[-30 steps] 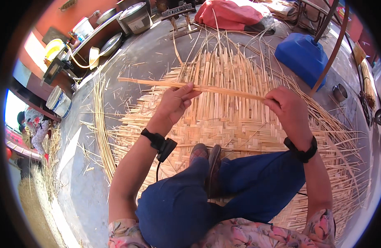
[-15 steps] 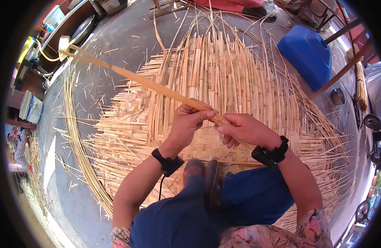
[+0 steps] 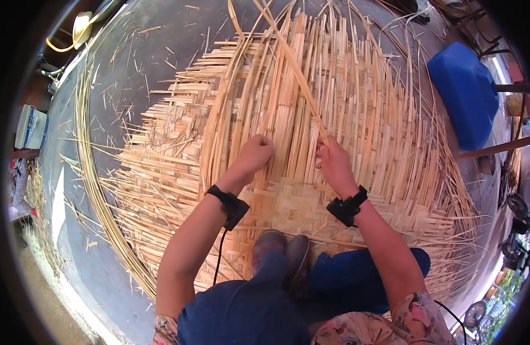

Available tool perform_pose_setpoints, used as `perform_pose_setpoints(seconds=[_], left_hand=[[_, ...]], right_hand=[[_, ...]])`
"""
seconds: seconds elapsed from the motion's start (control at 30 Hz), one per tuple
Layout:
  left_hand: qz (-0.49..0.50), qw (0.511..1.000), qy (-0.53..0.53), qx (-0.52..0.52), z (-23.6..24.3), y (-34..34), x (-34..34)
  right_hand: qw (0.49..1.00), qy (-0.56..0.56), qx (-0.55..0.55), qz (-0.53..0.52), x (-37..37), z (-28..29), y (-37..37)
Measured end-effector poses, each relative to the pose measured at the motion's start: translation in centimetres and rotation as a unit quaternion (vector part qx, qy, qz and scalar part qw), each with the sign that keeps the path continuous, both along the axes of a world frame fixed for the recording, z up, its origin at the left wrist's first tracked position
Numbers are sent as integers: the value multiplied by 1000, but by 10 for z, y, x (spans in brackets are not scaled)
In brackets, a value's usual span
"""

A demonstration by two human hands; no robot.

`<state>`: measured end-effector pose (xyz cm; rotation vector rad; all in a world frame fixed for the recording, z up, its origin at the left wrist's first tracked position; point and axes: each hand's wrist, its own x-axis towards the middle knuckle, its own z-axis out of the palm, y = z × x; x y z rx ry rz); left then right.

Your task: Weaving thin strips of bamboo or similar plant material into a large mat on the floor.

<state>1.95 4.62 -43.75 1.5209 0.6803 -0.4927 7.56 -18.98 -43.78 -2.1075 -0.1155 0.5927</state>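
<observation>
A partly woven mat (image 3: 173, 144) of pale split cane fills the middle, with long loose strips along its upper part. My right hand (image 3: 331, 155) is closed on a long split cane strip (image 3: 296, 75), which slants up and left over the mat to the top edge. My left hand (image 3: 258, 150) lies closed at the mat's upright strips, left of my right hand; what its fingers hold is hidden. Black devices are strapped to both wrists. My shoes (image 3: 296, 259) rest on the woven part below my hands, under blue-trousered legs.
A bundle of long strips (image 3: 92, 184) lies along the left of the grey floor (image 3: 127, 75). A blue plastic container (image 3: 460, 92) with poles beside it stands at right, a white bucket (image 3: 32, 126) at left. Part of another person's patterned clothing (image 3: 18, 190) shows at far left.
My hands came together on the long strip, then parted. The strip has swung from crosswise to steeply upward in my right hand; my left hand has released it and moved onto the mat.
</observation>
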Motion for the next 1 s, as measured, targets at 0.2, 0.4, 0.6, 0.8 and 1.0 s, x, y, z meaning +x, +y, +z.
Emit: perform_pose_setpoints(seconds=[0.2,0.4,0.6,0.8,1.0], left_hand=[[-109,992,-54,36,35,-4,13],[-152,971,-165,85,12,-5,-4],[24,945,-106,-307,58,-14,36],[-68,945,-69,-313,75,-4,46],[-174,922,-299,174,107,-8,35]], right_hand=[[918,126,287,-242,-13,45,14],[909,185,288,-239,-23,28,1],[931,84,291,-202,-38,21,-1],[938,149,289,-117,-33,19,-3],[943,-48,119,306,20,54,0]])
